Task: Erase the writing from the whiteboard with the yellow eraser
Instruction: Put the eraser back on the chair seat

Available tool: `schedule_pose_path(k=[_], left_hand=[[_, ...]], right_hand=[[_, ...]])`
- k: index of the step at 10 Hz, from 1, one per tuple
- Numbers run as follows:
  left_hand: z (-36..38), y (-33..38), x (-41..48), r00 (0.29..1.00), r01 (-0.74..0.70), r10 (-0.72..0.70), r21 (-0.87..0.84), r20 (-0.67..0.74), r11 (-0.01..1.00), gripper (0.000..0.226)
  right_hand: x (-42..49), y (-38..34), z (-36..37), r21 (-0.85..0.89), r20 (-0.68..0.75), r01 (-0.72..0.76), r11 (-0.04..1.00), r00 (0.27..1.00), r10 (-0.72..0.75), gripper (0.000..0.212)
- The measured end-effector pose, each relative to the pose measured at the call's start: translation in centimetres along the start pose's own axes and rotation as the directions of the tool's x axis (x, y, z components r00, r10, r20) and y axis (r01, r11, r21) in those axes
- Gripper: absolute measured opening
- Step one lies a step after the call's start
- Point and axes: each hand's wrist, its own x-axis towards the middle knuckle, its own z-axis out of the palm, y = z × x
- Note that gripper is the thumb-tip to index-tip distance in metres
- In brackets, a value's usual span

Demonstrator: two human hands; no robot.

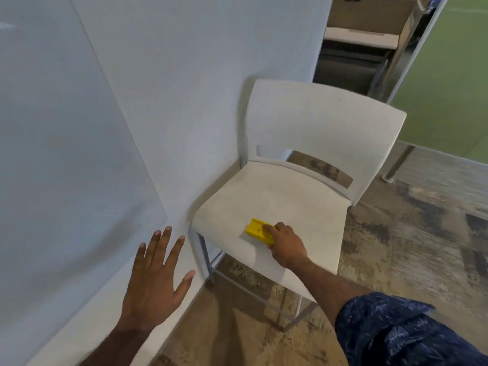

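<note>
The yellow eraser (257,230) lies on the seat of a white chair (287,196), near the seat's front left. My right hand (286,244) rests on the eraser's right end, fingers curled over it while it still sits on the seat. My left hand (155,281) is spread flat and open in front of the wall, holding nothing. The whiteboard (60,143) fills the left of the view; its surface looks blank, with no writing I can make out.
The chair stands against a white wall (200,75), right of the whiteboard's lower corner. Patterned brown-grey carpet (409,247) covers the floor. Cardboard boxes (369,19) sit on a shelf behind, beside a green panel (454,75) and a table leg (396,165).
</note>
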Motion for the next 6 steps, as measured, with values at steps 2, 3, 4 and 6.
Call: schedule_pose_path(k=[2,3,4,6], left_hand=[[3.2,-0.4,1.1,1.000,0.026,-0.026,0.018,0.005,0.999,0.085],[3.1,-0.7,0.9,0.999,0.039,-0.039,-0.001,0.002,0.999,0.086],[2.6,-1.1,0.4,0.998,0.061,-0.061,-0.011,0.003,0.998,0.087],[0.0,-2.4,-1.8,0.994,0.100,-0.101,-0.019,-0.050,0.995,0.089]], right_hand=[[4.0,1.3,2.6,0.032,0.015,-0.062,0.998,0.998,0.061,0.054],[5.4,1.2,3.0,0.043,0.036,-0.075,0.996,0.997,0.074,0.054],[5.3,0.8,3.2,0.060,0.079,-0.101,0.993,0.992,0.097,0.059],[3.4,-2.5,1.8,0.061,-0.035,0.081,0.995,0.996,-0.079,0.062]])
